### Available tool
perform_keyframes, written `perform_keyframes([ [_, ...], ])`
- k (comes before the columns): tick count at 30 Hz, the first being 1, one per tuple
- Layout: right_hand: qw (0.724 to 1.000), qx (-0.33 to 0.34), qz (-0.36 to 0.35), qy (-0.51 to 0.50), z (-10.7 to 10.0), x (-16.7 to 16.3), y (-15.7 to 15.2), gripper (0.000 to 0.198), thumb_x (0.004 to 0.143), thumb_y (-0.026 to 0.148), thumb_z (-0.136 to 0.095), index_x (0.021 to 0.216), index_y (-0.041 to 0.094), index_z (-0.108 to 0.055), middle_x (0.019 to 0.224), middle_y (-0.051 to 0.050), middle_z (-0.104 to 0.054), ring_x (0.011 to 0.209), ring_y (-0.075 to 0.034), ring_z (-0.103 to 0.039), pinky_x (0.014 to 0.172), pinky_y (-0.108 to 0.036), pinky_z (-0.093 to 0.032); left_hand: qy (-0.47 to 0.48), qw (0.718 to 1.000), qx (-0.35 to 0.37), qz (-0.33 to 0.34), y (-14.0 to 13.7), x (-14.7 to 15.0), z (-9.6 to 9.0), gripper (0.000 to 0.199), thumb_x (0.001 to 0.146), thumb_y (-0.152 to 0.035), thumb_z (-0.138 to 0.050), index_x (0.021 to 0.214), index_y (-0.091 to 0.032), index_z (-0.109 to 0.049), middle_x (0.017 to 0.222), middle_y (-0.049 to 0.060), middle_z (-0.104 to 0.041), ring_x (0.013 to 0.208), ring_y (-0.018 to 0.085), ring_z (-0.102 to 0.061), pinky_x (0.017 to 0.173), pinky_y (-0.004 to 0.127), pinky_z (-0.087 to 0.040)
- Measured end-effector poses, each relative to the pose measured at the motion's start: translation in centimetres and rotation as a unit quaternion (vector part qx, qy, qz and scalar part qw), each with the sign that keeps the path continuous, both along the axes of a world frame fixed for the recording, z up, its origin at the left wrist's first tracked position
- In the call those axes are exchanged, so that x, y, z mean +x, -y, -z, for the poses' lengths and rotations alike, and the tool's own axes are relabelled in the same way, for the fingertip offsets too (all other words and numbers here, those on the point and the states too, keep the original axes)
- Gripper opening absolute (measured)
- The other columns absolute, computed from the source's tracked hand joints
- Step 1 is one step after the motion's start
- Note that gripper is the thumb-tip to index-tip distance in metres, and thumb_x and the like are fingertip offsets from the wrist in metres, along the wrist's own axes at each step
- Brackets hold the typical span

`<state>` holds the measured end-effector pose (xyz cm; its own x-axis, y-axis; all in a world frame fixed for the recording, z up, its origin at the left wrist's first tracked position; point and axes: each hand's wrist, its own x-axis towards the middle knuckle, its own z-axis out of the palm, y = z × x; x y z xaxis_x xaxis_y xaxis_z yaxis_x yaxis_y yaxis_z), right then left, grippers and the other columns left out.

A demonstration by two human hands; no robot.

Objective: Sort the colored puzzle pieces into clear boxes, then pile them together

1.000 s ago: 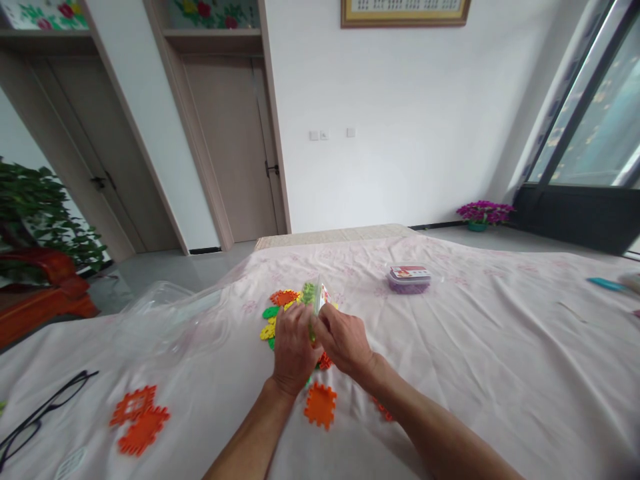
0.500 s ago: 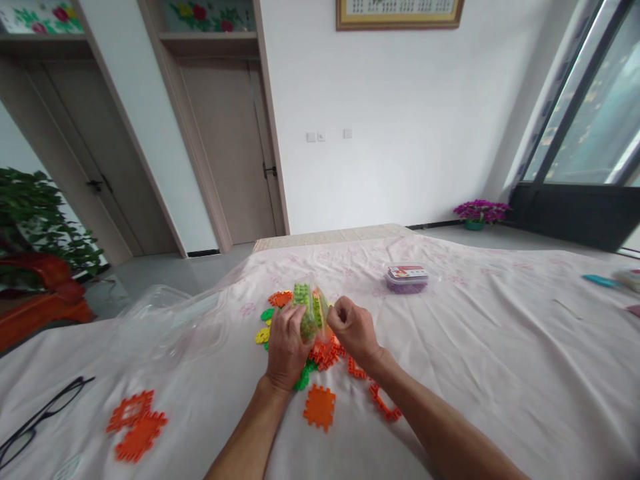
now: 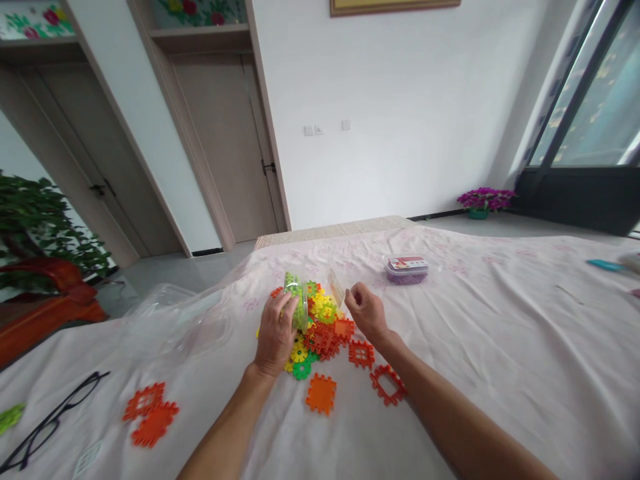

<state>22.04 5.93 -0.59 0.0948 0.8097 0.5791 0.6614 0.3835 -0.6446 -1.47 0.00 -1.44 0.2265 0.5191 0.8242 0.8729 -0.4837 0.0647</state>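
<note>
My left hand point(image 3: 274, 335) is closed around a small clear plastic box point(image 3: 303, 301) filled with light green toothed pieces, tipped on its side over the pile. My right hand point(image 3: 369, 312) is in a pinch on the clear lid point(image 3: 336, 291), which stands upright apart from the box. Beneath and between the hands lies a heap of plastic building pieces: yellow flower discs point(image 3: 325, 310), green discs point(image 3: 301, 370) and orange-red toothed squares point(image 3: 323, 340). Closer to me lie a solid orange square point(image 3: 321, 393) and two open orange frames point(image 3: 361, 354), partly near my right forearm.
A lidded box of purple pieces point(image 3: 407, 271) stands behind my right hand. To the left are clear empty plastic containers point(image 3: 175, 327), black glasses point(image 3: 53, 417), two orange squares point(image 3: 156, 424) and a green piece point(image 3: 11, 418). A blue object point(image 3: 605, 265) lies far right.
The lid has come away from the box as my right hand moved right. My left hand has shifted slightly left with the box, and more of the coloured heap shows between them.
</note>
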Motion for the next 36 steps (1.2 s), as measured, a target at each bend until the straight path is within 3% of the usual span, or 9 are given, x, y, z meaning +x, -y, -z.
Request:
perform_keyframes([
  [6, 1.0, -0.008, 0.011, 0.016, -0.2, 0.5, 0.0, 0.023, 0.087, 0.041, -0.05, 0.075, 0.022, -0.057, 0.061, 0.003, -0.057, 0.057, -0.013, -0.051, 0.055, -0.023, -0.027, -0.191, 0.98, 0.011, 0.057, 0.2, -1.4, -4.0, 0.053, 0.092, -0.004, -0.045, 0.137, -0.031, -0.046, 0.133, 0.006, -0.057, 0.138, 0.023, -0.042, 0.118, 0.055, -0.028],
  [9, 0.999, 0.01, 0.028, 0.029, -0.9, 0.9, 0.3, 0.022, 0.087, 0.04, -0.052, 0.078, 0.022, -0.06, 0.064, 0.002, -0.06, 0.059, -0.013, -0.054, 0.056, -0.023, -0.028, -0.195, 0.98, 0.018, 0.045, 0.5, -1.6, -5.1, 0.054, 0.092, -0.005, -0.048, 0.138, -0.033, -0.045, 0.134, 0.005, -0.057, 0.136, 0.022, -0.044, 0.118, 0.056, -0.025],
  [13, 0.997, 0.061, 0.05, -0.003, -2.6, 1.6, 0.6, 0.022, 0.085, 0.039, -0.054, 0.076, 0.02, -0.06, 0.067, -0.001, -0.063, 0.061, -0.013, -0.056, 0.057, -0.024, -0.031, -0.032, 0.999, 0.022, 0.01, 0.8, -0.9, -4.5, 0.057, 0.086, -0.011, -0.059, 0.139, -0.026, -0.043, 0.132, 0.01, -0.055, 0.133, 0.026, -0.047, 0.116, 0.055, -0.031],
  [16, 0.984, 0.058, 0.016, -0.169, -4.7, 2.1, 0.7, 0.026, 0.085, 0.043, -0.054, 0.073, 0.02, -0.057, 0.063, -0.002, -0.063, 0.056, -0.013, -0.055, 0.056, -0.024, -0.038, 0.209, 0.978, 0.002, -0.016, 1.0, 0.1, -2.5, 0.078, 0.073, -0.024, -0.077, 0.141, -0.02, -0.037, 0.137, 0.016, -0.046, 0.129, 0.03, -0.048, 0.108, 0.051, -0.044],
  [21, 0.866, -0.066, -0.163, -0.468, -7.8, 2.3, 1.3, 0.027, 0.079, 0.041, -0.059, 0.065, 0.019, -0.051, 0.057, 0.0, -0.061, 0.041, -0.01, -0.05, 0.039, -0.02, -0.037, 0.453, 0.884, -0.108, 0.049, 1.7, 1.2, 1.4, 0.083, 0.069, -0.028, -0.08, 0.138, -0.026, -0.032, 0.143, 0.016, -0.04, 0.126, 0.029, -0.053, 0.095, 0.046, -0.054],
  [26, 0.786, -0.289, -0.26, -0.481, -7.9, 1.2, 2.0, 0.025, 0.079, 0.033, -0.063, 0.065, 0.018, -0.05, 0.051, 0.003, -0.055, 0.036, -0.007, -0.047, 0.032, -0.016, -0.032, 0.484, 0.859, -0.149, 0.071, 2.3, 1.4, 2.9, 0.088, 0.067, -0.027, -0.082, 0.137, -0.024, -0.03, 0.137, 0.017, -0.049, 0.127, 0.029, -0.053, 0.099, 0.047, -0.051],
  [30, 0.742, -0.4, -0.306, -0.444, -6.7, -0.1, 2.3, 0.034, 0.09, 0.048, -0.053, 0.078, 0.016, -0.057, 0.058, -0.002, -0.062, 0.044, -0.01, -0.057, 0.039, -0.018, -0.044, 0.48, 0.861, -0.153, 0.073, 2.2, 1.1, 3.1, 0.091, 0.064, -0.03, -0.085, 0.137, -0.023, -0.032, 0.138, 0.017, -0.05, 0.126, 0.027, -0.055, 0.103, 0.045, -0.048],
  [33, 0.782, -0.396, -0.302, -0.374, -6.1, 0.1, 2.0, 0.044, 0.092, 0.055, -0.044, 0.084, 0.015, -0.06, 0.064, -0.007, -0.067, 0.048, -0.013, -0.061, 0.045, -0.023, -0.05, 0.464, 0.873, -0.148, 0.036, 2.0, 0.8, 3.3, 0.093, 0.064, -0.034, -0.085, 0.139, -0.023, -0.032, 0.141, 0.018, -0.047, 0.127, 0.028, -0.053, 0.102, 0.044, -0.048],
  [36, 0.877, -0.316, -0.221, -0.285, -5.3, 2.2, 0.3, 0.034, 0.089, 0.047, -0.052, 0.087, 0.015, -0.064, 0.075, -0.01, -0.071, 0.055, -0.015, -0.064, 0.049, -0.025, -0.049, 0.451, 0.879, -0.153, -0.017, 2.1, 0.6, 3.4, 0.096, 0.062, -0.036, -0.085, 0.141, -0.023, -0.031, 0.138, 0.017, -0.049, 0.126, 0.028, -0.053, 0.102, 0.045, -0.047],
])
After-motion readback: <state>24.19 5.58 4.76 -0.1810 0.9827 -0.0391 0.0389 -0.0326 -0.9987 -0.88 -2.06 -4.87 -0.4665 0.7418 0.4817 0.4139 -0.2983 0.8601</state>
